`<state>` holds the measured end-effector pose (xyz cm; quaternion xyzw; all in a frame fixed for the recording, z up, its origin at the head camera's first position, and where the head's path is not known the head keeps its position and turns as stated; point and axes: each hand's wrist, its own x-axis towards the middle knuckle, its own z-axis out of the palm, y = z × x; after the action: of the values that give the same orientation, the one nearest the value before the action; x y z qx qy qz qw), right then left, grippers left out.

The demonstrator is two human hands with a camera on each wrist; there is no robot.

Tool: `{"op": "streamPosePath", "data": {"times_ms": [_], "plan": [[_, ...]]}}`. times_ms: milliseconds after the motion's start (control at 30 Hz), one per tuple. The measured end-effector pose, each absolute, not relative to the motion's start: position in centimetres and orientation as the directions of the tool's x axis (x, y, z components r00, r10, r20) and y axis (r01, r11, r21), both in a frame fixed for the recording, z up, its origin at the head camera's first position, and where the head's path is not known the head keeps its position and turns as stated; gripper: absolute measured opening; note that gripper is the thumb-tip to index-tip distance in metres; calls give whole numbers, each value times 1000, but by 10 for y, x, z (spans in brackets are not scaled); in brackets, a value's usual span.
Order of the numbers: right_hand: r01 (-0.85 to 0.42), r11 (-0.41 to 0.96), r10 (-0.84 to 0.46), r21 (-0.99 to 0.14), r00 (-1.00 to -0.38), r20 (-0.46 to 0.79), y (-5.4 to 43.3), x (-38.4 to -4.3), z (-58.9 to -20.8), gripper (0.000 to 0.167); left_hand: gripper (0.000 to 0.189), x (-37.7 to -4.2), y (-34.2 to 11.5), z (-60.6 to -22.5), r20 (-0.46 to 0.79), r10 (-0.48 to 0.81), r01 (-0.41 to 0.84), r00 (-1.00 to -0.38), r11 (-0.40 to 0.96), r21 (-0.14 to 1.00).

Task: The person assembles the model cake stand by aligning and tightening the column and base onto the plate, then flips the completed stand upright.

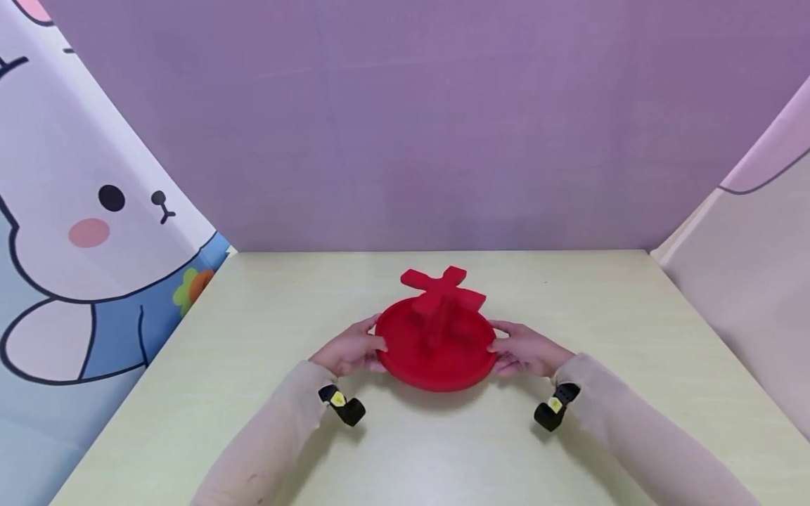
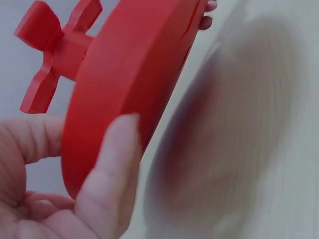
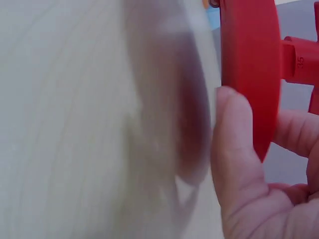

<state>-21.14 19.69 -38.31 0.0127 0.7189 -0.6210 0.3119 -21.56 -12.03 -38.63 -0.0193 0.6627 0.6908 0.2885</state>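
Note:
Between the two hands is a red round dish-like piece [image 1: 436, 372] with a raised rim. From its middle rises a short post topped by a four-armed red cross [image 1: 441, 282]. The left hand [image 1: 354, 348] pinches the rim on the left side, thumb on one face and fingers on the other. On the opposite side the right hand [image 1: 528, 349] grips the rim likewise. The piece is held above the table, its shadow apart from it in both wrist views. A number "35" shows on the post [image 3: 301, 60]. Its underside is mostly hidden.
A pale wood-look table [image 1: 190, 393] lies below, backed by a purple wall covering [image 1: 430, 126]. At the left hangs a cloth with a cartoon animal [image 1: 57, 204]; a pale covering [image 1: 759, 267] stands at the right. Each wrist wears a black camera strap.

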Motion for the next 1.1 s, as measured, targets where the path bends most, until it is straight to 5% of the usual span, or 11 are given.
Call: {"op": "streamPosePath", "data": {"times_ms": [700,933,1100], "plan": [[329,18,-407,-944,-860,-308,199,-191,-367,67,56,-196,-115,-382,-367,275,-435,-889,-253,864],[127,130,-415,-983,-894,-170,202,-186,-370,72,41,-189,-117,-374,-339,267,-419,-902,-358,834],[-128,307,-353,-943,-936,12,200,-185,-377,78,49,-185,-120,-367,-336,255,-416,-907,-408,813]]}}
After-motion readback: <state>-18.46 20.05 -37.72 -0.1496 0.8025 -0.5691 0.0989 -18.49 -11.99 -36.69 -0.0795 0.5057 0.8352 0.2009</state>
